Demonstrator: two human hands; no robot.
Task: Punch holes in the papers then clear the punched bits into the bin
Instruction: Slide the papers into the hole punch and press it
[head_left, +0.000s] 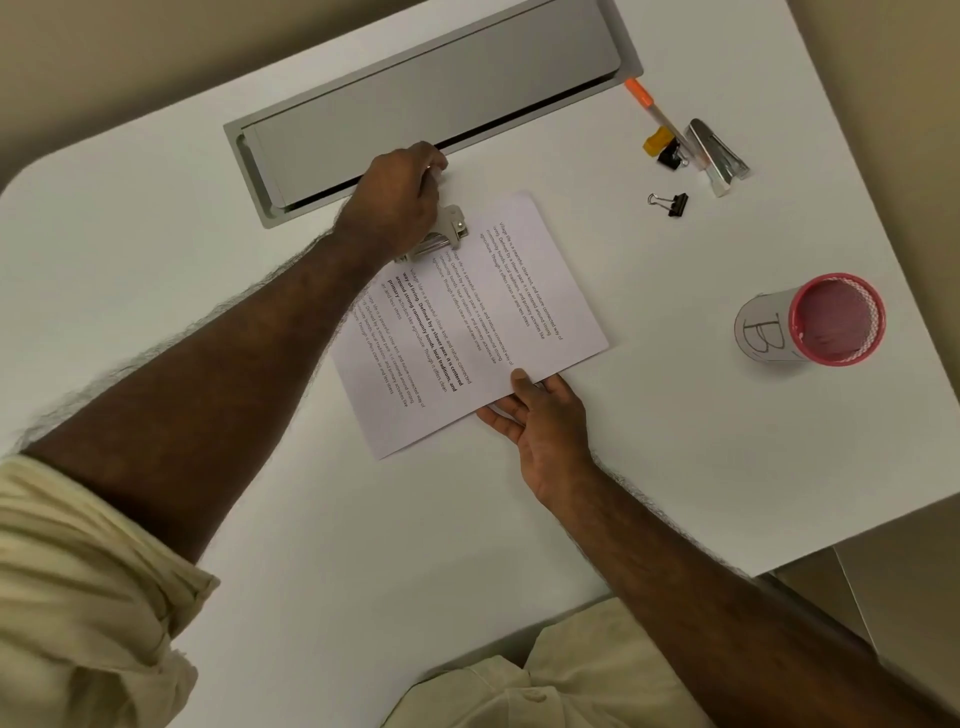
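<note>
Paper (467, 322) lies skewed on the white table (260, 519), its far edge slid into the metal punch (441, 236) near one corner. The left hand (395, 200) sits on top of the punch, fingers curled down over its handle and gripping it, apparently ready to press. The right hand (540, 421) is mostly open at the sheet's near edge, thumb on top and fingers slipped beneath, pinching it lightly to steady it. The bin (815, 322), a pink mesh cup wrapped in paper marked "B", stands well apart to the right; whether anything lies in it I cannot tell. Binder clips (672, 202), a stapler (719, 150) and an orange pen (649, 106) rest beyond it, near the table's grey hatch (426, 98). The main risk, as I judge it, is a crooked or off-margin hole: the sheet lies at an angle and the light pinch may let it shift under the press. If several sheets are stacked, they could fan apart. Lifting the punch carelessly afterwards could scatter the bits across the table rather than into the bin.
</note>
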